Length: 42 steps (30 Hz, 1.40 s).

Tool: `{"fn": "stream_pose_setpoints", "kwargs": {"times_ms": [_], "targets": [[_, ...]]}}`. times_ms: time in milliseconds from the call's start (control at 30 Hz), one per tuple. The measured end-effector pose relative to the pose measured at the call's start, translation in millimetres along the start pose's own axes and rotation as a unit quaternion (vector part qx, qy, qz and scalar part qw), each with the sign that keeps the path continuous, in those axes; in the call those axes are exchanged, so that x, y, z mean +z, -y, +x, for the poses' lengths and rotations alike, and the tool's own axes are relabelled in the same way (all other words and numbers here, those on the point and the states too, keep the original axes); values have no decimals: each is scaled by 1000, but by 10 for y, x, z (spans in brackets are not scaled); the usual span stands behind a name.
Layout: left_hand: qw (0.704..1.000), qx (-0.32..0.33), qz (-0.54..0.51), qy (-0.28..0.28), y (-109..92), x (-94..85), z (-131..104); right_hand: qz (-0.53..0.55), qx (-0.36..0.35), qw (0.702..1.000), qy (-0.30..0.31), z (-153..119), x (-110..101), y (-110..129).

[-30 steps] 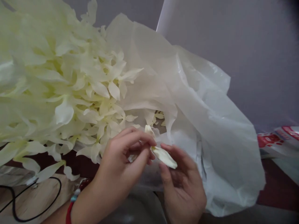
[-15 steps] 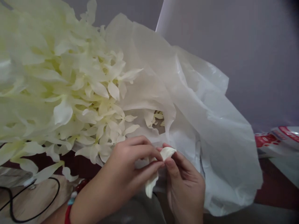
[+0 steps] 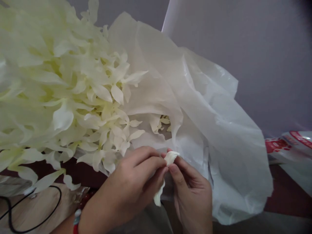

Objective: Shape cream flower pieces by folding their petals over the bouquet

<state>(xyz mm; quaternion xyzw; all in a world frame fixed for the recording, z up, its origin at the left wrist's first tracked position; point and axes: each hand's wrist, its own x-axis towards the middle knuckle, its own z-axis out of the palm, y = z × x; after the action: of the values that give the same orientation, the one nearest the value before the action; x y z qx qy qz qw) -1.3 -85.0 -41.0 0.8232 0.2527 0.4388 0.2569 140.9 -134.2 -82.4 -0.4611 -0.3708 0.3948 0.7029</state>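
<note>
Between my fingertips is a small cream-white artificial flower petal piece [image 3: 171, 157], with one petal sticking up and another hanging below. My left hand [image 3: 136, 182] pinches it from the left, fingers closed. From the right, my right hand [image 3: 191, 188] grips it between thumb and forefinger, the other fingers curled. Its middle is hidden behind my fingers. A large heap of pale yellow-white artificial petals [image 3: 64, 115] lies to the left of my hands.
A crumpled white plastic bag [image 3: 214, 130] spreads behind and to the right, with a few small petals [image 3: 165, 120] in its opening. A red-and-white package [image 3: 280, 145] lies far right on the dark red surface [image 3: 287, 195]. A black cable [image 3: 59, 198] loops at lower left.
My left hand has shifted slightly right and its wrist has turned a little. The petal piece has tilted slightly between my fingers. Both hands still hold it.
</note>
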Motion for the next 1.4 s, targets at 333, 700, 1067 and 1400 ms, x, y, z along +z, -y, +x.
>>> {"fn": "stream_pose_setpoints", "kwargs": {"times_ms": [333, 700, 1067, 1400], "targets": [[999, -19, -21, -23, -14, -9, -6, -14, 0, 999, -34, -26, -2, 8], [989, -129, -62, -30, -21, 34, 4, -106, -80, 990, -53, -44, 104, 27], [972, -158, -159, -63, 21, 11, -6, -145, -139, 978, -56, -27, 138, 66], [947, -197, -252, -41, 8, -36, 25, -150, -131, 977, -72, -32, 150, 72]]}}
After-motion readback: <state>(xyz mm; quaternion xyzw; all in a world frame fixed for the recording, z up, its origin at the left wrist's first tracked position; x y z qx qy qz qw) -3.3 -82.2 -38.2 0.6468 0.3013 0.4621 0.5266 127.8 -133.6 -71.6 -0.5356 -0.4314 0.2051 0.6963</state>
